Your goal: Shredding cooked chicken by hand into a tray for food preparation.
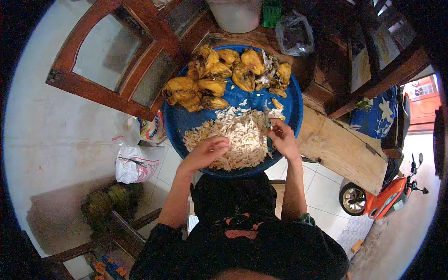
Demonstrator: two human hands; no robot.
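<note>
- Pale shredded meat (240, 140) lies heaped in the near half of a round blue tray (297, 109).
- The left hand (209, 151) is over the heap's near left part, fingers loosely curled; I cannot tell whether it has hold of anything.
- The right hand (283, 140) is at the heap's right edge, thumb and fingers drawn close together; what they pinch, if anything, I cannot tell.
- Yellow-brown chicken pieces (179, 91) are piled along the tray's far side.
- A wooden bench (343, 149) reaches out to the right, toward an orange motorbike (389, 198).
</note>
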